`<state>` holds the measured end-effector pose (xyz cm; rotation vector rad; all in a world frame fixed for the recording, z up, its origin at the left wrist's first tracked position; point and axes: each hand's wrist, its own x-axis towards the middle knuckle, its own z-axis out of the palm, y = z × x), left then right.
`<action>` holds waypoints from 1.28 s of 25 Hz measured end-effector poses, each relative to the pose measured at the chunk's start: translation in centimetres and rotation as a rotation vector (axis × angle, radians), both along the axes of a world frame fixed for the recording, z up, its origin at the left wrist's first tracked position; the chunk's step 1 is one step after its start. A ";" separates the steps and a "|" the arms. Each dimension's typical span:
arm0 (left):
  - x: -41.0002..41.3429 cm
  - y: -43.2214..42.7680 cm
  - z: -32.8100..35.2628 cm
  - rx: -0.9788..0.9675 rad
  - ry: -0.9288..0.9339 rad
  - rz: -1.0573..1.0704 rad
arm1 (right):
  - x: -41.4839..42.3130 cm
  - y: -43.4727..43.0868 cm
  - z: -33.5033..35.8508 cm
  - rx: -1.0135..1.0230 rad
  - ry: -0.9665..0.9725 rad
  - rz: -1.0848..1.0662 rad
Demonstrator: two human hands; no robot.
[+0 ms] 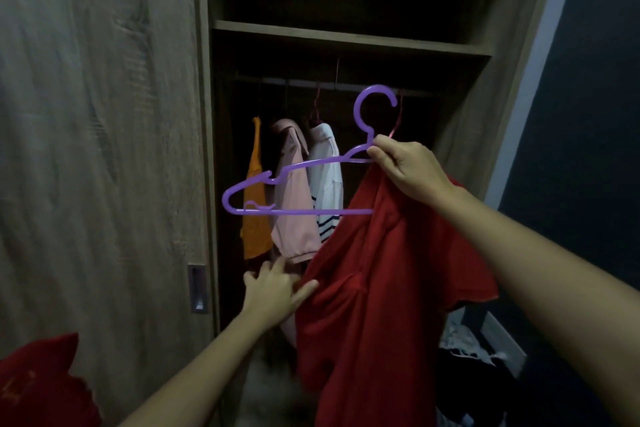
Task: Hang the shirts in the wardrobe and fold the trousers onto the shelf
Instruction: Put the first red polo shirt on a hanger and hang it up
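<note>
Fingers [381,146] of the right hand [410,168] curl tightly round the neck of a purple hanger [300,166], pinching it just under its hook. The hook stands upright above the knuckles. The hanger's left arm and bottom bar stretch away to the left of those fingers, bare. The other end is hidden inside a red shirt [384,288], which hangs bunched from directly beneath the gripping palm, down past the wrist.

The left hand [273,295] is lower, fingers straight and spread, holding nothing. One fingertip touches the red shirt's left edge, while the others point up toward the hem of a pink shirt [294,215] just above them.

Behind the hanger, beyond both sets of fingers, an orange shirt [254,218], the pink shirt and a white striped shirt [328,180] hang side by side from the rail [311,82] under a shelf [346,40]. Left of the left hand stands the wardrobe door [104,149] with its recessed handle [198,289]. More red cloth [38,381] shows in the near left corner.
</note>
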<state>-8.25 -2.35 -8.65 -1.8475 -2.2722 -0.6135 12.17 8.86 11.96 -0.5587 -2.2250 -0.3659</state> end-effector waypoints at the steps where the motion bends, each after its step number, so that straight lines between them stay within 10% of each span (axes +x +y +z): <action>1: 0.0 0.7 0.1 0.005 -0.090 -0.066 | 0.5 0.3 -0.1 -0.021 0.006 0.004; 5: 2.5 2.8 0.5 -0.047 -0.473 -0.396 | 1.8 1.0 0.6 -0.048 0.066 0.014; 17: 1.7 7.0 3.7 -0.009 -0.892 -0.252 | 8.4 4.3 -0.9 -0.036 -0.064 -0.035; 24: -0.7 6.7 10.5 -0.142 -0.476 -0.056 | 8.2 5.3 -6.3 -0.017 -0.245 -0.224; 32: 7.8 3.0 12.9 0.398 -0.054 -0.182 | 4.5 5.2 -4.2 -0.268 0.072 -0.194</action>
